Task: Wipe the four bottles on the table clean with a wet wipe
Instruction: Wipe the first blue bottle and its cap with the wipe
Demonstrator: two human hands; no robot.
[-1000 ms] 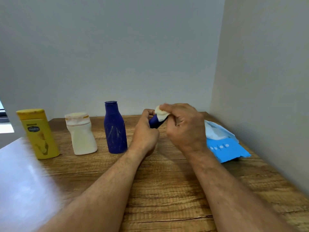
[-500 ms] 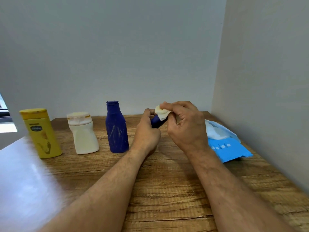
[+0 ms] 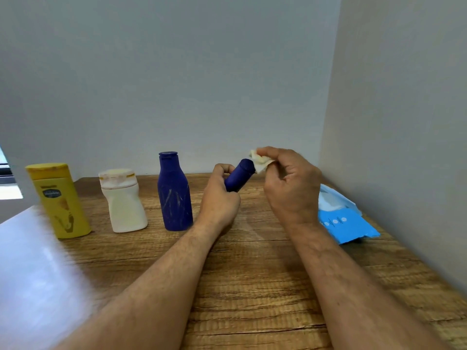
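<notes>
Tilting up and to the right above the table [image 3: 252, 286], the small blue bottle [image 3: 239, 175] sits in the left hand [image 3: 219, 198], whose fingers curl round its lower part so that only the upper body and rounded top show. The right hand [image 3: 290, 185] pinches a crumpled wet wipe [image 3: 260, 161] between thumb and fingertips, and the wipe touches the bottle's top end on its right side. Both hands are raised over the middle of the wooden surface, towards its far edge.

Left of the left hand stands a taller blue bottle [image 3: 174, 193], upright, its front marked with pale streaks. Further left is a white bottle [image 3: 122, 202], upright with a soiled cap, and beyond it, near the left edge, a yellow bottle [image 3: 59, 200] with a dark label. The three stand in a row, apart from one another.

On the right, near the side wall, lies a blue wipe pack [image 3: 343, 221] with its flap open.
</notes>
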